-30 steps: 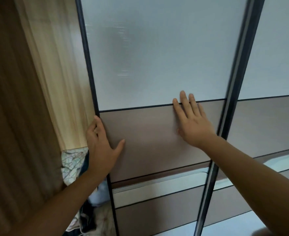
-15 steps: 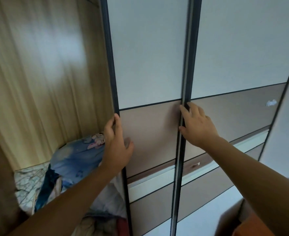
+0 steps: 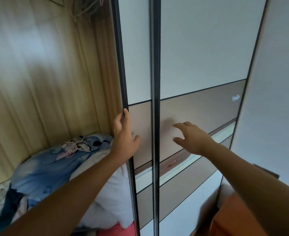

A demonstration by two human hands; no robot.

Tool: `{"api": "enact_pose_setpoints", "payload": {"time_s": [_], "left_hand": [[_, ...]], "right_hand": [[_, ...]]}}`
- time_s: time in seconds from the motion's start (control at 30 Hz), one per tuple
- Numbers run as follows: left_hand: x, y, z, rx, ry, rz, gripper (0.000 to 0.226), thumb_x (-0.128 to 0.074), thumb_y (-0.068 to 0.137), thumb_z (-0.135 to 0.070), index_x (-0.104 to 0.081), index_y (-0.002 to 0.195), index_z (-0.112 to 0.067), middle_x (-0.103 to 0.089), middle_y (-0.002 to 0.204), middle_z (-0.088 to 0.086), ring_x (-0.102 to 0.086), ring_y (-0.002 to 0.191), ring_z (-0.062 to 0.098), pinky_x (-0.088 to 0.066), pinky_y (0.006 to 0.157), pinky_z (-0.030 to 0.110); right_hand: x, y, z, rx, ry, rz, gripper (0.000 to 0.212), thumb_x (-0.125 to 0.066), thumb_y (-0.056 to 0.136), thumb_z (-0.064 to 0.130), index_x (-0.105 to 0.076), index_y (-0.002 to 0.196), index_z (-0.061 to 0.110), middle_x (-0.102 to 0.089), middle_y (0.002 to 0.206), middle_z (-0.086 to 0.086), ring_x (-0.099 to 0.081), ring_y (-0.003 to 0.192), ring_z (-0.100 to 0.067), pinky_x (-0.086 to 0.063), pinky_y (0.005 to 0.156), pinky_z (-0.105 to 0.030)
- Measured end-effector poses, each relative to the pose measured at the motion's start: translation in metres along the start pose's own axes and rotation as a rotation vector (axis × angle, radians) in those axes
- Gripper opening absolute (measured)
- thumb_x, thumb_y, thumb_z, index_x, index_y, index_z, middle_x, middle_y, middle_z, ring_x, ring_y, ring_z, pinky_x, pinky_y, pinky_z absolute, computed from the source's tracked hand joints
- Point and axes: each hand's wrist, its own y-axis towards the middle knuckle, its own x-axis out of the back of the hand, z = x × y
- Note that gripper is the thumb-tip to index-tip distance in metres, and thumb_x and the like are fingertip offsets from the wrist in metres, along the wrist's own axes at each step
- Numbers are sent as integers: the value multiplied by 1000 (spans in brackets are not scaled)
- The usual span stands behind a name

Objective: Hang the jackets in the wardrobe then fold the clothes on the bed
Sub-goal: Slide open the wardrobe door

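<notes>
step: opening the wardrobe [image 3: 46,82] (my read); left bay exposed, nothing hung yet.
left hand [image 3: 125,138]: fingers hooked round the left edge of the sliding door [image 3: 140,120], thumb on its brown face.
right hand [image 3: 191,137]: relaxed, fingers spread, in front of the neighbouring door [image 3: 200,48] at its brown band. Touching or hovering, can't tell.
door: only a narrow strip shows, centre frame, between its left edge and the neighbour's dark frame bar [image 3: 155,82].
jackets: none in view; bed not in view.
hangers [image 3: 89,7]: wire bunch, top of frame left of centre, blurred.
bay contents: blue cartoon-print duvet [image 3: 51,167] and white pillow [image 3: 113,193] lower left, pink cloth [image 3: 121,229] at bottom edge.
how: push along the track, not outward. Lift the thumb off the face before it meets the frame bar (pinch risk). Flat right palm on the neighbour would stop it rattling. Stop when the edges line up, which gives full bay width.
</notes>
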Motion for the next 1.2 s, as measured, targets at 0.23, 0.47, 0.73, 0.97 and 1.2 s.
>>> {"api": "enact_pose_setpoints", "payload": {"time_s": [0.23,0.47,0.73,0.97,1.2], "left_hand": [[8,-2,-2,44,-53,45,103,-65,87,0,2,162,-21,-7,162,2,-20,150,23,-25,121,31],[60,-32,5,155,191,338,72,-65,97,-23,-28,158,-12,-37,149,11,-45,132,26,-37,101,28],[131,-79,36,362,457,644,44,-64,96,-39,-60,135,-20,-62,130,1,-58,112,15,-43,83,22],[150,-113,51,381,504,660,41,-65,94,-41,-61,131,-22,-62,126,1,-55,101,12,-43,84,23],[130,-139,61,309,403,766,43,-67,94,-39,-59,131,-20,-60,130,3,-53,106,13,-38,82,23]], "right_hand": [[5,-20,-6,-8,16,97,56,-56,102,41,-40,153,24,-51,148,-8,-55,128,-27,-46,107,-39],[3,-29,24,63,54,212,54,-58,100,45,-45,149,26,-57,144,-4,-58,122,-22,-47,105,-36],[-17,-36,77,192,-23,335,56,-56,96,57,-58,137,19,-58,139,-3,-58,118,-24,-52,98,-39],[-36,-54,105,210,-63,367,46,-56,97,54,-62,126,20,-62,128,-3,-56,115,-23,-47,98,-38],[-60,-111,105,79,-45,376,41,-58,97,54,-62,122,21,-62,123,0,-58,115,-24,-47,98,-38]]}}
